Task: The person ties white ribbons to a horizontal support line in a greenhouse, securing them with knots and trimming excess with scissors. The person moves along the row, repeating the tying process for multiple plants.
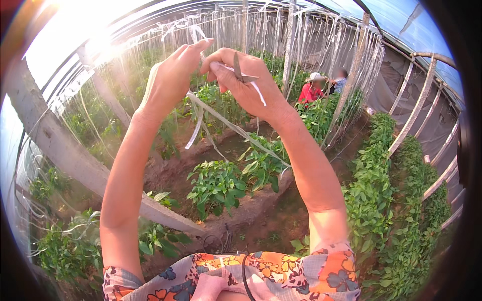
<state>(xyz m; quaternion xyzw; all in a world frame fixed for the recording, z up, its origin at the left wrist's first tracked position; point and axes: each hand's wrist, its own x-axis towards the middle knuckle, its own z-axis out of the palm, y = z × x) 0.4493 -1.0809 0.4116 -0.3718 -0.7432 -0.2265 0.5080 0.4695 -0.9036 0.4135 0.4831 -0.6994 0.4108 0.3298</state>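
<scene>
My left hand (pixel 173 75) is raised, its fingertips beside a white plastic twine (pixel 196 32) that hangs from above. The palm side is hidden, so I cannot tell whether the fingers grip the twine. Close by on the right, my right hand (pixel 250 84) is closed around a small metal cutting tool (pixel 237 66). Two pointed blades stick out of the fist, as on scissors. A white strip also passes under the right thumb, its loose end dangling over the back of the hand. Below both hands, a pale slack ribbon (pixel 237 129) slants down toward the right forearm.
Leafy green plants (pixel 216 186) grow in soil rows below. A slanting concrete post (pixel 64 131) crosses the left side. Many hanging twines (pixel 271 30) fill the back. Two people (pixel 311 92) are among plants at the back right. Dense plant rows (pixel 371 180) line the right.
</scene>
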